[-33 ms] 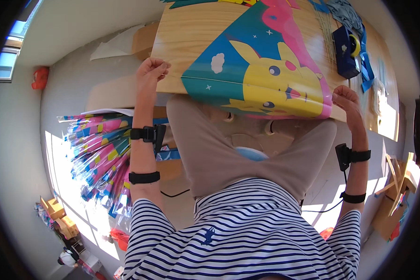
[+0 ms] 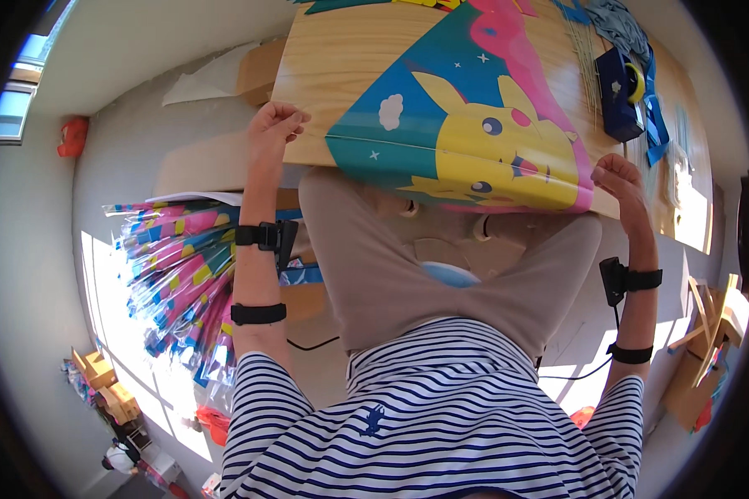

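A shiny kite-like sheet point(image 2: 408, 104), printed in blue, teal and pink with a yellow long-eared cartoon animal, lies on the table; its near part bends over the edge above my knees. A thin pale line crosses it from side to side; I cannot tell whether it is a rod, thread or crease. Left of the sheet's corner, my left hand point(image 2: 276, 126) is raised with thumb and fingers pinched together. At the pink right edge, my right hand point(image 2: 619, 176) is pinched the same way. Whatever either pinch holds, if anything, is too fine to make out.
The wooden table point(image 2: 324, 62) carries thin sticks point(image 2: 587, 71), a dark blue box point(image 2: 617, 100), a yellow tape roll point(image 2: 635, 83) and grey cloth point(image 2: 616, 25). Plastic-wrapped colourful bundles point(image 2: 179, 274) are piled at my left. Wooden pieces point(image 2: 711, 333) stand at right.
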`<state>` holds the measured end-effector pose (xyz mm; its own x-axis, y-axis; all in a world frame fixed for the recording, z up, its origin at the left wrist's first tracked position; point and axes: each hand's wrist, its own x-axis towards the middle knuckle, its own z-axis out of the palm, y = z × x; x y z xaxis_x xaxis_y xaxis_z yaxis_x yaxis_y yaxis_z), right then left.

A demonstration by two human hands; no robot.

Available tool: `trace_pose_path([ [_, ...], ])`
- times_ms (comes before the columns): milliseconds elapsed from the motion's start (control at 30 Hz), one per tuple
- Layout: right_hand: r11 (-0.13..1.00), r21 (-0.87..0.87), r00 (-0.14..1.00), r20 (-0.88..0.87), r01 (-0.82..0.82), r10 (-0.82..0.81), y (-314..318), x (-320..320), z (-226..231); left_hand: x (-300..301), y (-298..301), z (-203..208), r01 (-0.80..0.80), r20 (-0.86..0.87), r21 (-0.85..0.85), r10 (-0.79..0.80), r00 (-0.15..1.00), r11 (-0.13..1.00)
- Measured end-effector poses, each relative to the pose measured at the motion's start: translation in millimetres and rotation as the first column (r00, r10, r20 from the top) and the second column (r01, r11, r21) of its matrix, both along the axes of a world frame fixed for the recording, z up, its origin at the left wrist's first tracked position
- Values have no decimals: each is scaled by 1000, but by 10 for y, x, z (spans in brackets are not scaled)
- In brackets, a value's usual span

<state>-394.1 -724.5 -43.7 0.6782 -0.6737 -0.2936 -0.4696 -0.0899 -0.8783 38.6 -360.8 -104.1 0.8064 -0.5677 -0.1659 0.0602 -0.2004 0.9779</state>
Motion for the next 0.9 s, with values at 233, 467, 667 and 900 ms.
trace_pose_path([
  [233,1000,6,998,-59,9,-8,11,14,49,-31,-92,-205,38,-3,128,-38,999,991],
  [467,1000,11,998,-65,20,-20,-9,9,6,-55,-152,-285,48,-15,115,-47,999,992],
  [667,1000,11,997,-79,27,-26,-7,7,-4,-56,-162,-297,63,-17,121,-61,998,991],
  [900,1000,24,998,-60,10,-9,-9,5,-19,-49,-153,-334,46,-16,122,-45,999,991],
])
